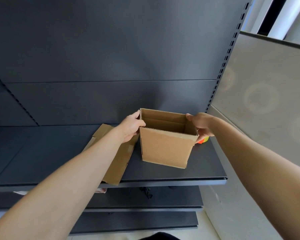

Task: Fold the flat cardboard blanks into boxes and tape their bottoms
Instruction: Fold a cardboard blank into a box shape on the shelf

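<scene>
Near right edge of shelf (pixel 163 174), open-topped box (pixel 166 147)

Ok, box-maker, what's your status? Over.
Holding: left hand grips box left wall, right hand right wall. Box open-topped, on shelf. Beside it flat blanks; nothing blocking.

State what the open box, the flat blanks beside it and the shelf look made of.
The open box: brown corrugated cardboard, matte; the fluted layer shows along its cut top rim. The flat blanks: apparently the same matte brown cardboard, fluting not visible. The shelf: probably painted metal, dark grey with a dull sheen and a thin folded front lip.
</scene>
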Demonstrator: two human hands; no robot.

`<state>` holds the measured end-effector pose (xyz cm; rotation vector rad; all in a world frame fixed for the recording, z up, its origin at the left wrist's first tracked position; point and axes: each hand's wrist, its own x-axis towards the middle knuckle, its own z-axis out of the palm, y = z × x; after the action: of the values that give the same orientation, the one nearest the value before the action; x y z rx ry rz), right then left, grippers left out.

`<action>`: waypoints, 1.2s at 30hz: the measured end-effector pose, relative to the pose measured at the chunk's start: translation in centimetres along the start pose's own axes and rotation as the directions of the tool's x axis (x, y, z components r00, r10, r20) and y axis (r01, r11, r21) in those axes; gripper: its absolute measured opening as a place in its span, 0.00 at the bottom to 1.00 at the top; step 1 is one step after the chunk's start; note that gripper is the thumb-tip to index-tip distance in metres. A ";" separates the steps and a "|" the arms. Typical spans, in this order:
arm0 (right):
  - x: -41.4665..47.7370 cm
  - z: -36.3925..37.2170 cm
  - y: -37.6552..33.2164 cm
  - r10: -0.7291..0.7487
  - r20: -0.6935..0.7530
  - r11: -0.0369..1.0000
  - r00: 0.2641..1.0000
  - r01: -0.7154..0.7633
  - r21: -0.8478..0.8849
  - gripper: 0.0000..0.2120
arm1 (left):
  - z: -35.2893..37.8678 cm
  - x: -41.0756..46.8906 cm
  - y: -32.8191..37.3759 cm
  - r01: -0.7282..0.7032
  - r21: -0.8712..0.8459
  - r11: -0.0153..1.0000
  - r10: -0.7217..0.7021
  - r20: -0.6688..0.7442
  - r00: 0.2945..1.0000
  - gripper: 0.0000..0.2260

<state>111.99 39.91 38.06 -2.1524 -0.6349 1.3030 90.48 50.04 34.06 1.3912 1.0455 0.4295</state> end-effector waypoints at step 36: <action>1.9 -2.5 4.2 -0.120 0.299 0.959 0.947 0.032 0.282 0.14 | -1.4 -0.6 -0.8 0.065 0.056 0.996 -0.078 0.277 0.958 0.29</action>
<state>115.55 37.44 35.04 -1.6976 -0.6138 1.6047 88.83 50.20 33.74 1.4033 0.8744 0.1494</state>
